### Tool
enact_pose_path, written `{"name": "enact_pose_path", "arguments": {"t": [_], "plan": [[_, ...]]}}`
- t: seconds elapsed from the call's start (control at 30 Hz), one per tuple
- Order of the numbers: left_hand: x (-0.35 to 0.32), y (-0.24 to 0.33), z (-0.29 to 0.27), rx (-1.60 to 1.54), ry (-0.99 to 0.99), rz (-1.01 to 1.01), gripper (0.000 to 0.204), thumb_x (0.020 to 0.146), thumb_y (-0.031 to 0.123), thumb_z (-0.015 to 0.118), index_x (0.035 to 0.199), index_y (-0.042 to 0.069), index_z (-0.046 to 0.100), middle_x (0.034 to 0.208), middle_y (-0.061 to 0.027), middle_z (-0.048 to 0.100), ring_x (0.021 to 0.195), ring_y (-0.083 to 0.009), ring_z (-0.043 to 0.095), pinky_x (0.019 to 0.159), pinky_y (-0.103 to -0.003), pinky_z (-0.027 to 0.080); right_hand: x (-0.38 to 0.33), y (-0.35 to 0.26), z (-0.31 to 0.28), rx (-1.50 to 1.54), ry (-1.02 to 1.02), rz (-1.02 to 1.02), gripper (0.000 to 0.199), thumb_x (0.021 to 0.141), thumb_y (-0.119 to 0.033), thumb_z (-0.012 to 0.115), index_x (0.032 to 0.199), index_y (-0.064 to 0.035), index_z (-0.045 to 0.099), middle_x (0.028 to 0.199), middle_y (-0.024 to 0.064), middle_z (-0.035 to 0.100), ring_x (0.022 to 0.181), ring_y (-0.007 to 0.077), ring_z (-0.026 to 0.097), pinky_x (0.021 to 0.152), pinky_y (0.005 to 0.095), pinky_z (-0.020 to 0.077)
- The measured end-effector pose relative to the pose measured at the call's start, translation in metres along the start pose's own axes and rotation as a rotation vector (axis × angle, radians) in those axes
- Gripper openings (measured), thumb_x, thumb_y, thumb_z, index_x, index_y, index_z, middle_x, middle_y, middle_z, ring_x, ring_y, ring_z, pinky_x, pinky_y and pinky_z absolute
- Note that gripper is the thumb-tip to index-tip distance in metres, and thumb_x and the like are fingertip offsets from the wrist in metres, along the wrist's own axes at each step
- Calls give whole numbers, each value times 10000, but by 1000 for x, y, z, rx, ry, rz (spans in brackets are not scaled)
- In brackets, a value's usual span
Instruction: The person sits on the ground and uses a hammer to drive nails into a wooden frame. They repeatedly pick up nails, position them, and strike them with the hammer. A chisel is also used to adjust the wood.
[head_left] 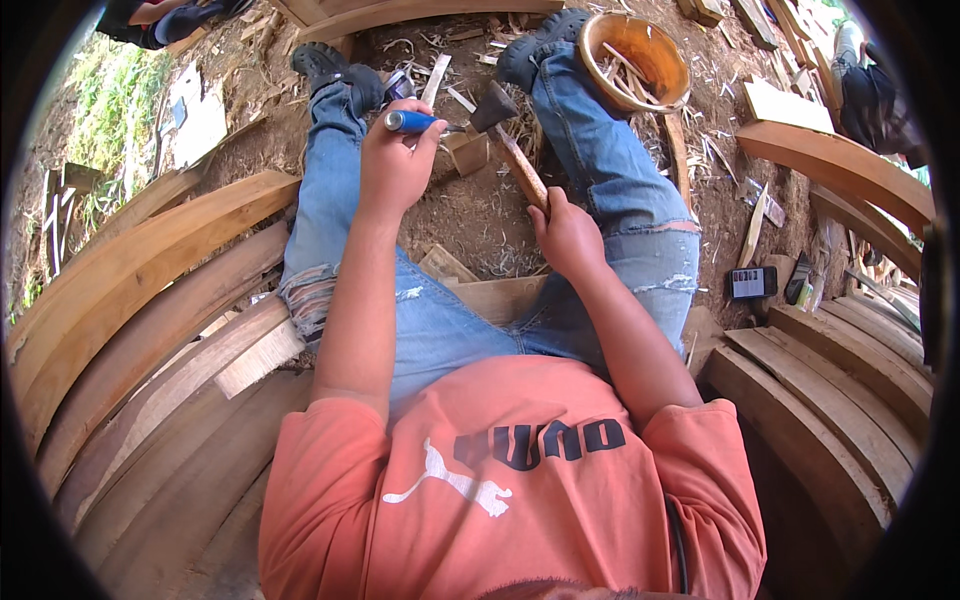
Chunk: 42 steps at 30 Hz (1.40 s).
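My left hand (398, 165) is closed round the blue handle of a chisel (408, 122), whose thin metal shaft points right. In my right hand (570, 237) is the lower part of a wooden-handled hammer (524, 172). Its dark head (493, 107) is raised beside the chisel's tip; I cannot tell whether they touch. Below both tools, between my lower legs, a small wood block (468, 155) sits near the ground. The far side of each grip is hidden by the fingers.
A yellowish bucket (650, 45) holding wood scraps stands by my right foot. Curved timber pieces (160, 235) are stacked at my left, and more boards (800, 380) lie at my right. A phone (752, 282) rests on the right. Shavings litter the dirt. Other people show at both upper edges.
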<state>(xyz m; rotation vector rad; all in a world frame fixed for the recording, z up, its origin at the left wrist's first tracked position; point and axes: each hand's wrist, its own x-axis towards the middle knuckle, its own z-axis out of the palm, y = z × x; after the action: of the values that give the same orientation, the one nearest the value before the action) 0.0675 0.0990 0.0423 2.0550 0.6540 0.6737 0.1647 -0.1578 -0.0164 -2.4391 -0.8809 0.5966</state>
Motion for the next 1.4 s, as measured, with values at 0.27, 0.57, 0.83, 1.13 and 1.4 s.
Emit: {"name": "enact_pose_path", "arguments": {"t": [0.27, 0.57, 0.83, 1.13, 1.4], "plan": [[-2, 17, 0, 78, -39, 30, 207, 956, 109, 816, 1082, 28, 673, 965, -92, 732, 821, -193, 736, 736, -328, 598, 2, 3, 5, 10, -21, 6, 309, 1054, -330, 655, 1088, -54, 520, 849, 255, 710, 820, 496, 697, 702, 618, 522], [-1, 14, 3, 55, -54, 19, 213, 954, 118, 814, 1087, 31, 671, 961, -90, 730, 807, -190, 729, 726, -327, 577, 2, -1, 0, 21, -57, 33, 307, 1041, -328, 650, 1112, -58, 524, 866, 227, 725, 844, 468, 715, 734, 608, 539], [20, 15, 3, 95, -88, -42, 224, 960, 172, 820, 1097, 52, 689, 858, -66, 732, 771, -177, 710, 721, -326, 558, 2, -1, -2, 26, -66, 46, 303, 1043, -328, 643, 1109, -56, 530, 874, 231, 729, 851, 475, 716, 739, 612, 540], [33, 21, 5, 164, -131, -48, 244, 968, 207, 823, 1108, 58, 690, 977, -71, 744, 866, -166, 707, 809, -333, 565, 3, -1, -1, 37, -24, 37, 320, 1050, -345, 657, 1089, -52, 537, 847, 252, 717, 829, 491, 705, 723, 621, 528], [39, 18, 0, 216, -128, -93, 311, 947, 306, 795, 1130, 63, 732, 1006, -184, 779, 961, -411, 744, 852, -469, 579, 0, -30, -55, -48, 21, 20, 329, 1051, -361, 658, 1117, -50, 573, 897, 253, 736, 885, 489, 713, 761, 605, 534]]}}
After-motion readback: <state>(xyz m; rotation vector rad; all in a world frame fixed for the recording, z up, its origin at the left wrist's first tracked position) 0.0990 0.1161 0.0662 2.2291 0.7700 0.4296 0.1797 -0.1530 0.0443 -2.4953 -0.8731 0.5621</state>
